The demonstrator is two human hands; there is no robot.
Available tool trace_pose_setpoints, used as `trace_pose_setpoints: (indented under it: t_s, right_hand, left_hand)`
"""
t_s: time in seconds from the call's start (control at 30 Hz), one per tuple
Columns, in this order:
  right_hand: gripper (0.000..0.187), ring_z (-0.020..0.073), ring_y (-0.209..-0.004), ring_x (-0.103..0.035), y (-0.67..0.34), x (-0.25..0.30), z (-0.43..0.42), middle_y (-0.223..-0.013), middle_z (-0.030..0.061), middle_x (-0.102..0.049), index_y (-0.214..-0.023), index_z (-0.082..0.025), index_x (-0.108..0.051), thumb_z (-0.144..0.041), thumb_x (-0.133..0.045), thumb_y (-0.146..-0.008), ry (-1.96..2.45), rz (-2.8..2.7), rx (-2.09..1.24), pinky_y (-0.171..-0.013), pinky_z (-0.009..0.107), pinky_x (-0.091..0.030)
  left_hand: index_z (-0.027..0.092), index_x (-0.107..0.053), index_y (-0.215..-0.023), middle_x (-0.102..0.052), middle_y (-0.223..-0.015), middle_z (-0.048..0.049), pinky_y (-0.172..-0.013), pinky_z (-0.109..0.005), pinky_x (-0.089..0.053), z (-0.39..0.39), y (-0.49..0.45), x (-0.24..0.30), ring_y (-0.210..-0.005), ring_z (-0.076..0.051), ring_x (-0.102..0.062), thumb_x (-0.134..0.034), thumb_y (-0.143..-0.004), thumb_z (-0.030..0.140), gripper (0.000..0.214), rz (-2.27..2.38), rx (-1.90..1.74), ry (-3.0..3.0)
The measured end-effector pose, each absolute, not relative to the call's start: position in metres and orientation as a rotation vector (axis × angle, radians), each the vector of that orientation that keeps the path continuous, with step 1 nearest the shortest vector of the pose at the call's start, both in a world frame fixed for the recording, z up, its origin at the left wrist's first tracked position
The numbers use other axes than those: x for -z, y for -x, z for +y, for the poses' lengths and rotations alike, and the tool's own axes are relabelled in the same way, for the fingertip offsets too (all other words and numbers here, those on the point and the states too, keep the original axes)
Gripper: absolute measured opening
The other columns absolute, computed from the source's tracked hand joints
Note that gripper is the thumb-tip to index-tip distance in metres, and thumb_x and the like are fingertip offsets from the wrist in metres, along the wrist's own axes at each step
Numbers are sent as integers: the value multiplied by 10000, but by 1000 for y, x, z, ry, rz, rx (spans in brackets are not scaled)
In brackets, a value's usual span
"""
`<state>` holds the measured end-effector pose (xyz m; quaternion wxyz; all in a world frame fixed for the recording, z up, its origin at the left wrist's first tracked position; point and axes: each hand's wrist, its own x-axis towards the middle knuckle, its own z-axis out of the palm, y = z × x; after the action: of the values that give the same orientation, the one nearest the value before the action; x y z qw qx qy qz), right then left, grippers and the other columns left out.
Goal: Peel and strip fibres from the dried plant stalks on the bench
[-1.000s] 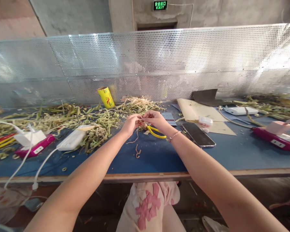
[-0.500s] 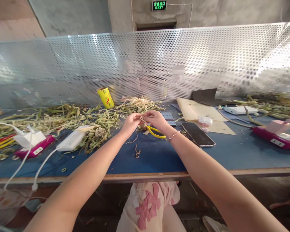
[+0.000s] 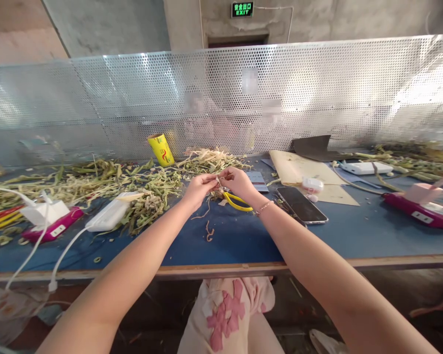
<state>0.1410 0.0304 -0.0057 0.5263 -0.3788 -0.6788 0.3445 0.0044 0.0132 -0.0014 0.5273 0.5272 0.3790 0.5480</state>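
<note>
My left hand (image 3: 200,191) and my right hand (image 3: 239,183) meet above the blue table (image 3: 236,241), their fingertips pinched together. Between them is a small pale piece of dried plant (image 3: 218,182), mostly covered by the fingers. Yellow handles (image 3: 238,202) of a tool lie just under my right hand; the tool's other end is hidden. Thin brown curled scraps (image 3: 209,232) lie on the table in front of the hands. Behind them sits a heap of dry, straw-coloured stems (image 3: 214,160).
Dried green stalks (image 3: 151,196) spread to the left, near a white power bank (image 3: 109,214) and a magenta power strip (image 3: 64,223). A yellow tube (image 3: 161,150) stands behind. On the right lie a phone (image 3: 302,205) and cardboard (image 3: 306,169). A perforated metal screen (image 3: 133,103) closes the back.
My fingers have shifted slightly around the small piece, and it looks paler and less visible between them. The things on the table stay in place.
</note>
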Motion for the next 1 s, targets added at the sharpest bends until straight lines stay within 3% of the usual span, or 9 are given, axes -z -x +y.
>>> trace_pose_setpoints:
  t_s: [0.27,0.4,0.6,0.77,1.0]
  right_hand:
    - [82,123,-675,-504,-142,10,31,-722,5,-539,-681,-192,-584,-150,-545,-623,903,-1757,-478,-667,278,-425]
    - [44,120,-670,-517,-140,12,32,-733,7,-562,-681,-196,-574,-202,-577,-637,865,-1736,-574,-653,276,-426]
    - [149,119,-601,-528,-140,9,29,-642,-4,-579,-679,-188,-536,-281,-631,-612,883,-1670,-802,-576,265,-408]
    - [104,104,-583,-510,-140,5,27,-641,-10,-570,-664,-181,-540,-229,-608,-603,916,-1611,-822,-563,256,-398]
    - [172,78,-538,-469,-141,3,26,-610,-33,-531,-661,-173,-531,-263,-642,-566,901,-1547,-903,-525,236,-381]
  left_hand:
    - [107,-628,-701,-624,-588,-5,-685,-272,-466,11,-5,-2,-556,-88,-569,-573,-536,31,189,940,-1287,-1239]
    - [114,-637,-677,-618,-576,5,-664,-255,-458,13,-4,-1,-544,-80,-554,-554,-517,34,197,960,-1304,-1245]
    - [114,-644,-637,-613,-554,3,-670,-243,-460,13,-4,0,-566,-82,-560,-536,-510,50,179,985,-1340,-1229]
    - [115,-653,-619,-643,-604,-17,-715,-261,-473,11,-5,-1,-601,-95,-581,-621,-516,114,108,930,-1368,-1194]
    - [117,-661,-642,-665,-639,-20,-774,-286,-469,12,-4,2,-632,-103,-591,-721,-463,150,191,880,-1373,-1215]
